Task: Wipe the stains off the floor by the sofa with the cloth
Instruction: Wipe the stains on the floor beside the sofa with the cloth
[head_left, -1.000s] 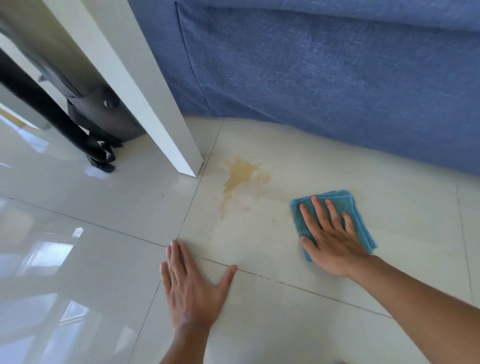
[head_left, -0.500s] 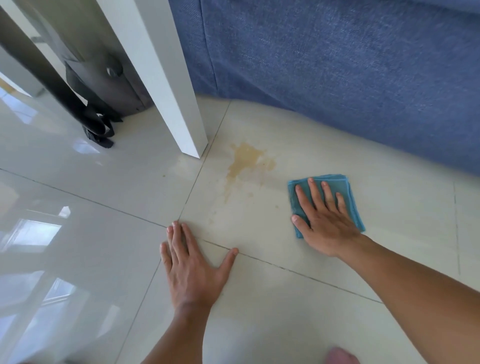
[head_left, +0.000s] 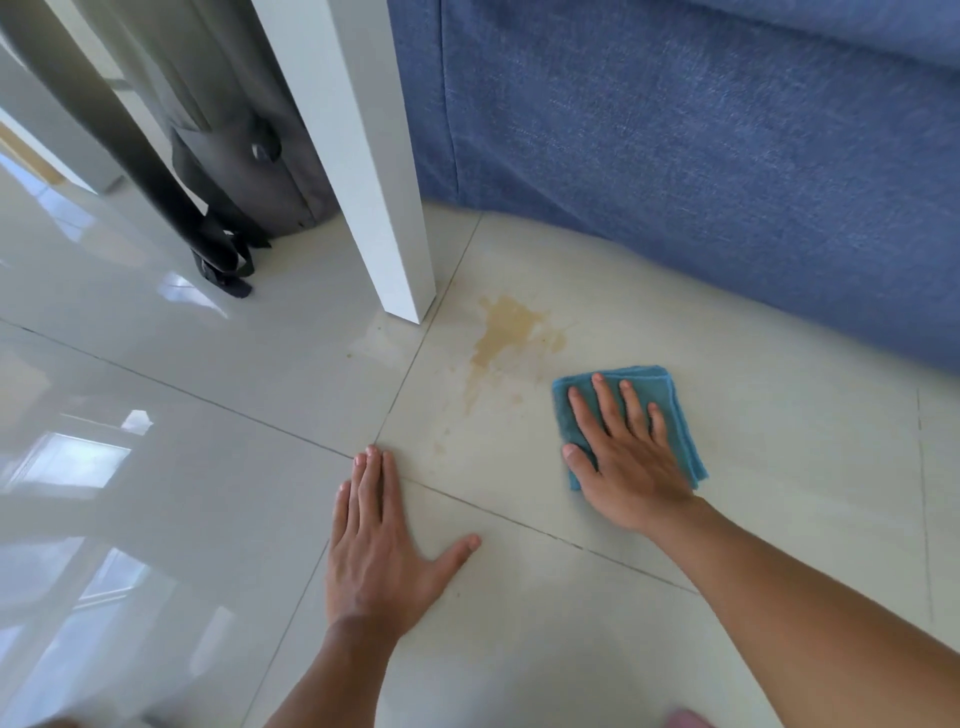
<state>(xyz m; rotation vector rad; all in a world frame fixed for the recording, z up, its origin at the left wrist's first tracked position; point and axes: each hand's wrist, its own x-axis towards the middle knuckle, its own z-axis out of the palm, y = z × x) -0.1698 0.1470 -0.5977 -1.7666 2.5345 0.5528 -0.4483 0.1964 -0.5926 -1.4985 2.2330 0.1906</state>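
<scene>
The floor (head_left: 597, 649) is made of shiny pale tiles with thin lines between them. Closest to the person, the left hand (head_left: 382, 551) lies flat on the floor with its fingers (head_left: 371, 478) close together and the thumb out to the side; it holds nothing. It sits near the stain (head_left: 506, 332), on the side nearest the person. A little farther off, the right hand (head_left: 626, 462) presses flat on a folded blue cloth (head_left: 670, 400), with its fingers (head_left: 605, 405) spread wide on top. The cloth lies on the floor just beside the stain, to its right, not on it. The brown stain has small spots trailing toward the left hand. Just left of the stain stands a white leg (head_left: 358, 156). Behind the stain is the blue sofa (head_left: 701, 156). Left of the white leg, farther back, is a grey bag (head_left: 244, 156) with black straps.
</scene>
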